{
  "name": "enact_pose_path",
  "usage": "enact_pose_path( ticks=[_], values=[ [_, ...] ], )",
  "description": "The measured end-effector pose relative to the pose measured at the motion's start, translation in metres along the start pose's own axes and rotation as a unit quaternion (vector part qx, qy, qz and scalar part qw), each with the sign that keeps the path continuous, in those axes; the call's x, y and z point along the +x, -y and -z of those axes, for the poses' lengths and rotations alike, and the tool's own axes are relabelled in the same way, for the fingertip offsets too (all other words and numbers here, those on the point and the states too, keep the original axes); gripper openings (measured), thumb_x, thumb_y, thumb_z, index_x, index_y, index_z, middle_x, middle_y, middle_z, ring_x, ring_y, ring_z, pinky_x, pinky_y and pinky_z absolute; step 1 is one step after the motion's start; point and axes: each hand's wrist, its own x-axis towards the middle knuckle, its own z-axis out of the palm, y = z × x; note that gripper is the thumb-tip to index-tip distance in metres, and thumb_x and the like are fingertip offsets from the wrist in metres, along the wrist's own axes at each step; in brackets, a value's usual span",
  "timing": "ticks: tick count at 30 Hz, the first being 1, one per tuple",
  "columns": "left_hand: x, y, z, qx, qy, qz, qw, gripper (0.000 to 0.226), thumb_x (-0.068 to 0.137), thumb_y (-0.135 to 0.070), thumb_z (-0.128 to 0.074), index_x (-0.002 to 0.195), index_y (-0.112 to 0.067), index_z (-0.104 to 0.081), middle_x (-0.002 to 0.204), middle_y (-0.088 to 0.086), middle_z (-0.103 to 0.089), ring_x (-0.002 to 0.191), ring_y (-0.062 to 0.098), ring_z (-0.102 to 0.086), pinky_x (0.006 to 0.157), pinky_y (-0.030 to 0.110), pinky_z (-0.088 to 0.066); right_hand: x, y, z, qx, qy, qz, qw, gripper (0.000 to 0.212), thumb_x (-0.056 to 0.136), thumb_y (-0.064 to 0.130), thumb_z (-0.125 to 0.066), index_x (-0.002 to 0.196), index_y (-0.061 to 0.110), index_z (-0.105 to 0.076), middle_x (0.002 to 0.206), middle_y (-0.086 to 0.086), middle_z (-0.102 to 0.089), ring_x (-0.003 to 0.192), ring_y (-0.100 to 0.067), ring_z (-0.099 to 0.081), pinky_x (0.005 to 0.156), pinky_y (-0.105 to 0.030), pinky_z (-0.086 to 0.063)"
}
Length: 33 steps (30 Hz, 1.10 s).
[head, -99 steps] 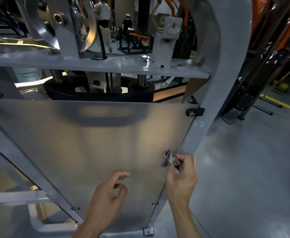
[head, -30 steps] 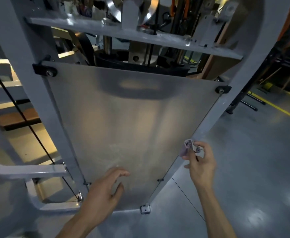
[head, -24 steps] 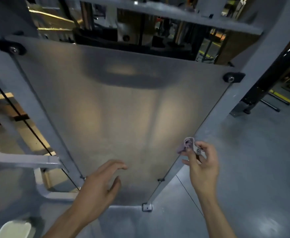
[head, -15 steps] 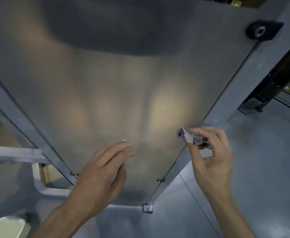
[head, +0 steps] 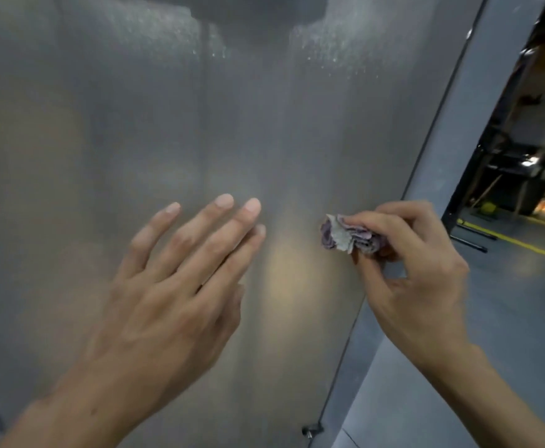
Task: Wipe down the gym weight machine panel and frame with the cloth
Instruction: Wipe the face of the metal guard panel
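Observation:
The brushed metal panel (head: 167, 130) of the weight machine fills most of the view, very close. Its grey frame post (head: 442, 163) runs diagonally down the right side. My right hand (head: 413, 273) pinches a small wadded purple-grey cloth (head: 348, 236) and holds it against the panel near its right edge. My left hand (head: 174, 286) is spread with straight fingers in front of the panel's middle; whether its fingertips touch the metal I cannot tell.
A bolt (head: 310, 431) sits at the panel's lower right edge. Right of the post lies grey gym floor (head: 523, 318) with a yellow line (head: 516, 242) and dark equipment (head: 523, 140) behind it.
The view has closed in on the panel, so the machine's top and bottom dropped out of sight. My right hand slid the cloth from the frame post onto the panel. My left hand rose.

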Motion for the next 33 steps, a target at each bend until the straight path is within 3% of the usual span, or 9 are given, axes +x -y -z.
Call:
enact_pose_path(
  ticks=[6, 9, 13, 21, 33],
  values=[
    [-0.004, 0.007, -0.019, 0.052, -0.069, -0.028, 0.996, 0.048, 0.1, -0.024, -0.05, 0.146, -0.011, -0.056, 0.159, 0.002, -0.044, 0.147, 0.023, -0.041, 0.118, 0.055, -0.029, -0.038, -0.009, -0.029, -0.004, -0.061, 0.041, 0.997, 0.022, 0.086, 0.005, -0.07, 0.107, 0.01, -0.075, 0.103, -0.002, -0.058, 0.088, -0.017, -0.059, 0.073, -0.027, -0.048],
    [-0.004, 0.01, -0.026, 0.075, -0.1, -0.044, 0.991, 0.049, 0.1, -0.027, -0.049, 0.146, -0.012, -0.055, 0.157, 0.002, -0.046, 0.146, 0.023, -0.044, 0.118, 0.055, -0.028, -0.038, -0.011, -0.034, 0.013, -0.088, 0.063, 0.994, 0.021, 0.087, 0.004, -0.069, 0.107, 0.009, -0.073, 0.103, -0.002, -0.058, 0.09, -0.013, -0.058, 0.077, -0.019, -0.046],
    [-0.006, 0.015, -0.032, 0.098, -0.12, -0.061, 0.986, 0.049, 0.102, -0.032, -0.046, 0.147, -0.013, -0.053, 0.157, 0.002, -0.046, 0.145, 0.023, -0.045, 0.12, 0.056, -0.025, -0.04, -0.015, -0.033, 0.003, -0.104, 0.087, 0.991, 0.03, 0.085, -0.004, -0.074, 0.111, 0.011, -0.069, 0.105, 0.004, -0.059, 0.091, -0.011, -0.057, 0.083, -0.013, -0.042],
    [-0.011, 0.016, -0.043, 0.139, -0.132, -0.058, 0.98, 0.055, 0.103, -0.04, -0.035, 0.149, -0.013, -0.049, 0.158, 0.004, -0.045, 0.147, 0.023, -0.041, 0.122, 0.055, -0.018, -0.079, -0.028, -0.05, 0.004, -0.102, 0.126, 0.987, 0.03, 0.085, 0.001, -0.076, 0.108, 0.02, -0.069, 0.105, 0.009, -0.059, 0.09, -0.023, -0.061, 0.078, -0.045, -0.051],
    [-0.02, 0.018, -0.044, 0.122, -0.135, -0.054, 0.982, 0.057, 0.103, -0.043, -0.029, 0.152, -0.019, -0.045, 0.158, -0.004, -0.045, 0.148, 0.014, -0.039, 0.125, 0.053, -0.012, -0.114, -0.034, -0.062, 0.005, -0.113, 0.144, 0.983, 0.025, 0.085, 0.016, -0.07, 0.108, 0.027, -0.067, 0.107, 0.014, -0.057, 0.09, -0.016, -0.061, 0.074, -0.043, -0.052]
  ],
)
